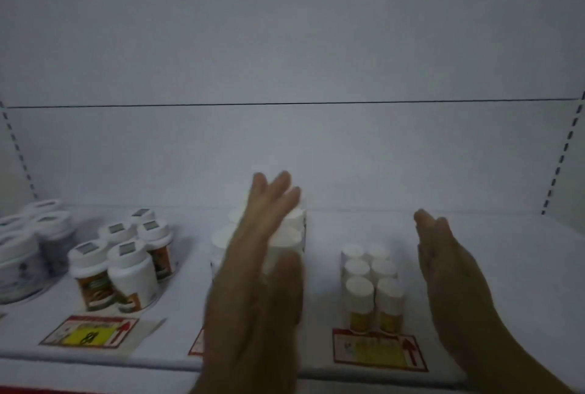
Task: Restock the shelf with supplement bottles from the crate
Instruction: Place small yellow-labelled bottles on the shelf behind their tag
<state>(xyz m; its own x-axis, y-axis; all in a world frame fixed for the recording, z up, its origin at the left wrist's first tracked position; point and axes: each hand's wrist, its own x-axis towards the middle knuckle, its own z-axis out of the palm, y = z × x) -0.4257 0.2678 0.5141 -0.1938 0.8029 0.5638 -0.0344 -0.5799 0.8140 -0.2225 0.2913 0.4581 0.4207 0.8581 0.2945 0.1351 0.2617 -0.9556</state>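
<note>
1. The person is reaching both hands over the shelf (474, 235); the left hand (256, 270) is flat, fingers stretched and close together, holding nothing, lying across the middle cluster of white-capped bottles (286, 232).
2. The right hand (449, 270) is standing on edge, fingers straight and together, empty, just right of the small yellow-labelled bottles (372, 289) and apart from them.
3. The step appears to be squaring up rows. It would go best with the palms staying flat and pushing low on the bottle bodies, not the caps, so nothing is tipping.
4. The small bottles are sitting in a tight two-wide block above their price tag (376, 351); a gentle sideways nudge should suffice.
5. The orange-labelled bottles (123, 264) and grey jars (28, 241) are standing further left, well apart from both hands.
6. The crate is not showing in view.
7. The motion blur is hiding whether the left palm is actually touching the caps.
</note>
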